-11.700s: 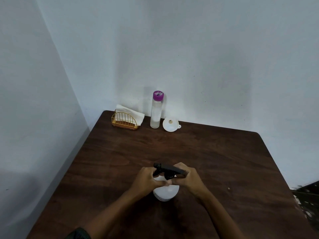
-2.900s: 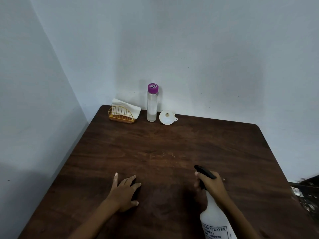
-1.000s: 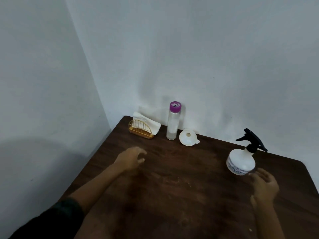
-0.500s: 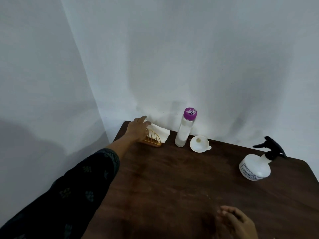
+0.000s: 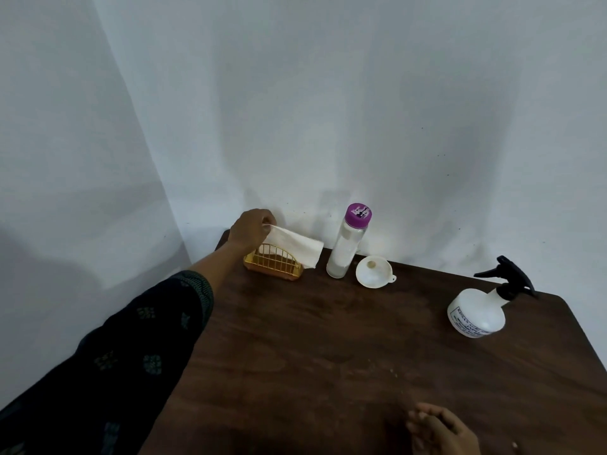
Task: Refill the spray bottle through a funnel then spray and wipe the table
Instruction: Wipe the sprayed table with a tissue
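One napkin [image 5: 293, 246] now partly out of its holder [image 5: 273, 265], pinched between left fingers [image 5: 266, 221]; right fingers [image 5: 423, 419] slack.

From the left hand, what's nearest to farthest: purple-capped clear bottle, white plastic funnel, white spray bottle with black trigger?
1. Purple-capped clear bottle, right of the left hand.
2. White plastic funnel, farther right.
3. White spray bottle, far right.

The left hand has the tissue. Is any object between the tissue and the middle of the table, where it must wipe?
Nothing visible does. The left hand pinches the tissue, whose lower part sits in the gold holder. The purple-capped bottle, funnel and spray bottle stand to the right of that path across the table.
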